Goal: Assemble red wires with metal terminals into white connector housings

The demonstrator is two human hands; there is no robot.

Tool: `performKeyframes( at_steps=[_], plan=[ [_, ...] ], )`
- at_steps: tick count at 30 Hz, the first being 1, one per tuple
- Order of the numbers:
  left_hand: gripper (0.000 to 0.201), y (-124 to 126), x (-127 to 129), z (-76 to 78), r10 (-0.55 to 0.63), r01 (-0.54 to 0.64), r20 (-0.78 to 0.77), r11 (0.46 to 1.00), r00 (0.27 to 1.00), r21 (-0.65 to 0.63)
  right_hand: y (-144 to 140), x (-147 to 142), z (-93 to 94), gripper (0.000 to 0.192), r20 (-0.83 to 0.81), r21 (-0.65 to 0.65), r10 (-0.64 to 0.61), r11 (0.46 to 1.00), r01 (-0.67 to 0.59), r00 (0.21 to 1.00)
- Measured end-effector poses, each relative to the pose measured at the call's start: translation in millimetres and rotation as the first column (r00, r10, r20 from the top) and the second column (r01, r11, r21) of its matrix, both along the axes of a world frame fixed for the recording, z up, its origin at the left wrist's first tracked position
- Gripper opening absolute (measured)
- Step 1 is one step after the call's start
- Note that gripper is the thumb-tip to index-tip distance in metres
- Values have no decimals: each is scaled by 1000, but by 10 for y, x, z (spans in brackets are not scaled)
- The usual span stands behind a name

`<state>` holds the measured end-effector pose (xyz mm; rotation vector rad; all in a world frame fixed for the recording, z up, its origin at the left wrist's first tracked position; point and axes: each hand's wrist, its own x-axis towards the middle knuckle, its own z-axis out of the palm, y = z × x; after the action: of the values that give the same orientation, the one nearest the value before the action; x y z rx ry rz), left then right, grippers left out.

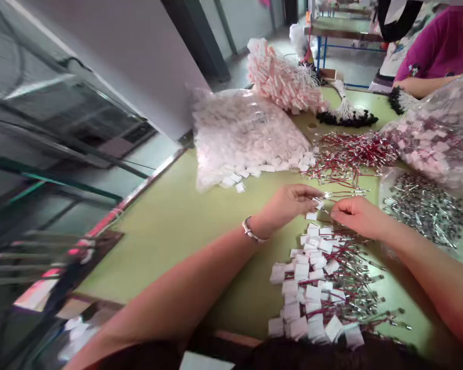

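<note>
left hand point(289, 204) and right hand point(357, 216) meet above the desk point(170, 221), fingertips pinched together on a small white tag point(319, 202) and a thin red wire point(345, 194) that lie between the two grips. the tag sits at the left fingertips, just above the finished pile point(320, 288) of tagged wires near the desk's front edge.

risks, as judged: both parts are tiny and held only at the fingertips, so a slip would likely drop them into the finished pile, where they would be hard to tell apart. the loose wires point(347, 154) lie tangled just beyond the hands; pulling one could drag others along. the tag bag point(243, 133) is open with tags spilling out toward the work spot, and could mix with done pieces. the finished pile reaches the front edge, so pieces may fall off.

surface: green desk, crowded to the right, with a bag of metal parts point(424, 205). room: workshop floor, pale wall at left, more benches behind, another person's arm point(424, 85) resting at the far end.
</note>
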<state>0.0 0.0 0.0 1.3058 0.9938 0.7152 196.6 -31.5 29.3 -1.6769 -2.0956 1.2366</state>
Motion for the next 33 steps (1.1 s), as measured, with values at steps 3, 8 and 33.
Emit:
performKeyframes(
  at_steps=[3,8,33],
  plan=[
    [20,-23,4,68,4,-5,-44,1000,999,-12,3,4,7,23,-77,-36,-60,998,57,995],
    [15,-34,7,106,-31,31,-66,1000,997,0,12,27,-6,20,-78,-76,-49,996,43,996],
    [25,-80,121,37,-30,31,8,993,1000,-110,-27,-78,-164,25,45,453,-19,892,-3,999]
  ],
)
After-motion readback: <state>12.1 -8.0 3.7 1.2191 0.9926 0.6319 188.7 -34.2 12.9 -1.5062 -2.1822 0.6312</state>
